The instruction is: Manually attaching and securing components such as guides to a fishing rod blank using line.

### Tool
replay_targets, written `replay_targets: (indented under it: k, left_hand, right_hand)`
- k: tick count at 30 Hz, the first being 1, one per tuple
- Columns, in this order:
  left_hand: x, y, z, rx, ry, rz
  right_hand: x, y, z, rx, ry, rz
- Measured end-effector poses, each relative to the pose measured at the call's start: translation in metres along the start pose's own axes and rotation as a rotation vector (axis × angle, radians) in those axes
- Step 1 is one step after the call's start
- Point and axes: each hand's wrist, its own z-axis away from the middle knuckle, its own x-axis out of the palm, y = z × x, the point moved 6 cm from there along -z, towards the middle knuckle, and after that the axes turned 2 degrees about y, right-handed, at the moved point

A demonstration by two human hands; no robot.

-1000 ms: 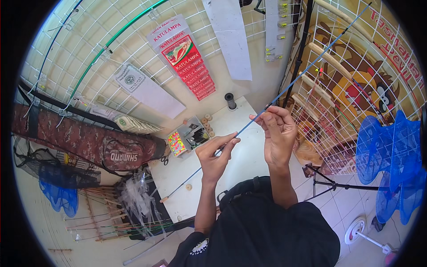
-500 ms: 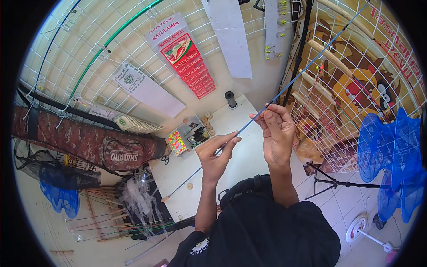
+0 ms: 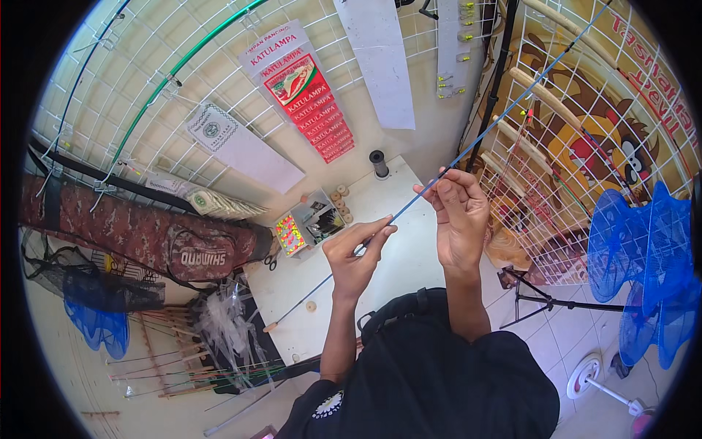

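Note:
A thin blue fishing rod (image 3: 504, 118) slants across the view from the lower left to the upper right. Its lower end, with a short tan tip (image 3: 271, 327), lies over the white table. My left hand (image 3: 355, 254) is closed round the rod above the table, thumb and fingers pressed on it. Farther up the shaft, my right hand (image 3: 462, 219) pinches the rod between thumb and fingertips, palm turned toward me. The left fingers partly hide the shaft.
On the white table (image 3: 395, 252) stand a compartment box (image 3: 316, 219) with bright beads, cork rings (image 3: 341, 194), a dark spool (image 3: 378, 164) and scissors (image 3: 271, 262). Wire racks hold rods at left and right. Blue nets (image 3: 618, 241) hang right; a camouflage rod bag (image 3: 139, 227) hangs left.
My right hand has shifted slightly to the right, its fingers a little more spread. The left hand stays in place on the rod.

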Motion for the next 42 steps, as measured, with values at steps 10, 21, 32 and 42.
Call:
replay_targets:
  k: [10, 21, 32, 42]
  left_hand:
    - [0.004, 0.0, -0.001, 0.014, -0.026, -0.031]
    - [0.003, 0.0, 0.0, 0.027, -0.008, -0.068]
    - [0.008, 0.001, 0.002, 0.047, -0.008, -0.088]
    - [0.009, 0.002, 0.002, 0.036, -0.012, -0.115]
  right_hand:
    - [0.0, -0.012, -0.006, -0.102, 0.014, 0.06]
    - [0.009, -0.018, 0.0, -0.255, 0.046, 0.21]
    - [0.011, -0.013, -0.001, -0.237, 0.069, 0.137]
    - [0.008, -0.022, -0.013, -0.129, 0.078, 0.114]
